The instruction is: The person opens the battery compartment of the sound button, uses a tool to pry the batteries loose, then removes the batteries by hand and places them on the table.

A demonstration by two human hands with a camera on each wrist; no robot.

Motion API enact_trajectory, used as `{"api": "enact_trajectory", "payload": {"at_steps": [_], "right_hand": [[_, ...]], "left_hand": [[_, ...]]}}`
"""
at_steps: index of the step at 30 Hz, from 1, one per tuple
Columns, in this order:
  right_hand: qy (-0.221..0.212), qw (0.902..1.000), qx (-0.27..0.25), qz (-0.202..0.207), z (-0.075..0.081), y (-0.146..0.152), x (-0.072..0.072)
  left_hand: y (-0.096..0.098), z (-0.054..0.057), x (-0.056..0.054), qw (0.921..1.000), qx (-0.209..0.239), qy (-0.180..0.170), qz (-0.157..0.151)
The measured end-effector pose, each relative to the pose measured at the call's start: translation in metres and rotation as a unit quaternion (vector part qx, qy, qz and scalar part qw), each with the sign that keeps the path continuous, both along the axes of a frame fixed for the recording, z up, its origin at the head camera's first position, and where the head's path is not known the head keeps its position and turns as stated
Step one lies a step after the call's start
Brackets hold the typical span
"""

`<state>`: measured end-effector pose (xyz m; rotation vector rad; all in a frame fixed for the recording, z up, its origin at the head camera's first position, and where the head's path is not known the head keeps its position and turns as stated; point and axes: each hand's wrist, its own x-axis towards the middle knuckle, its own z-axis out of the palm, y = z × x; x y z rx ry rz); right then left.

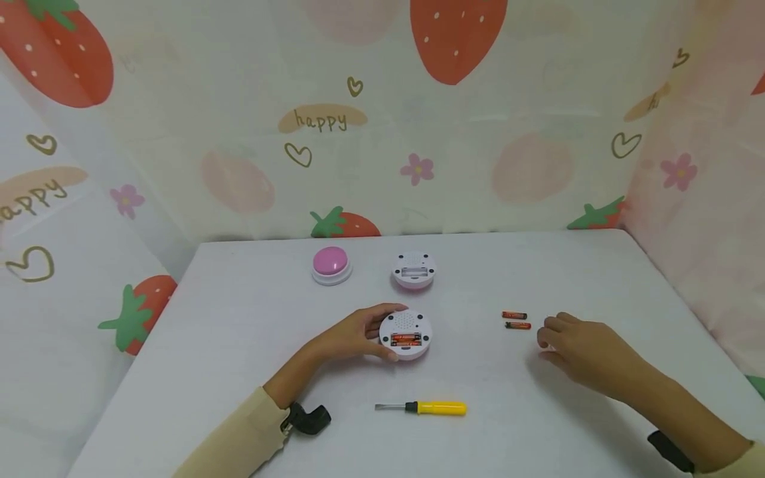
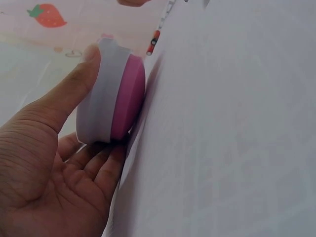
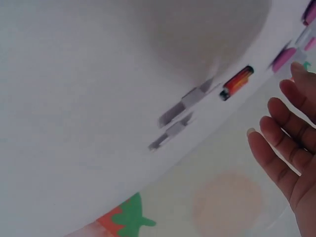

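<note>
On the left, my left hand [image 1: 352, 335] grips a round white push-button light [image 1: 406, 322] by its side, thumb near the front edge and fingers behind. Its underside faces up, and two orange batteries [image 1: 406, 340] lie in the open compartment. The left wrist view shows its pink dome [image 2: 129, 98] facing down against the table. My right hand [image 1: 580, 352] hovers over the table with fingers loosely bent and nothing held. Close to its fingertips are two loose orange batteries [image 1: 514, 315]. Two small whitish flat pieces [image 3: 185, 106], perhaps battery covers, lie beside them in the right wrist view.
A second round device [image 1: 414, 271] lies upside down behind, its battery slot empty. Left of it a similar one stands with its pink dome [image 1: 330, 261] up. A yellow-handled screwdriver [image 1: 439, 407] lies near the front. Strawberry-printed cloth [image 1: 418, 119] surrounds the white table [image 1: 257, 285].
</note>
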<state>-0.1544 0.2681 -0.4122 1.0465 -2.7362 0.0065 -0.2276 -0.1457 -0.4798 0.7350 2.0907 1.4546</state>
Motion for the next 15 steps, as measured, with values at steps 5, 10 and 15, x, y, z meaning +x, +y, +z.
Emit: {"api": "enact_trajectory", "payload": {"at_steps": [5, 10, 15], "right_hand": [[0.004, 0.9995, -0.010, 0.030, 0.005, -0.028, 0.002], [-0.037, 0.9982, 0.007, 0.046, 0.009, -0.061, 0.007], [-0.092, 0.9930, -0.001, 0.073, 0.008, -0.098, 0.012]], "left_hand": [[0.001, 0.000, -0.001, 1.0000, 0.005, 0.002, 0.000], [0.005, 0.002, -0.002, 0.9999, 0.010, 0.003, -0.003], [0.000, 0.003, 0.000, 1.0000, 0.000, -0.003, 0.005]]}}
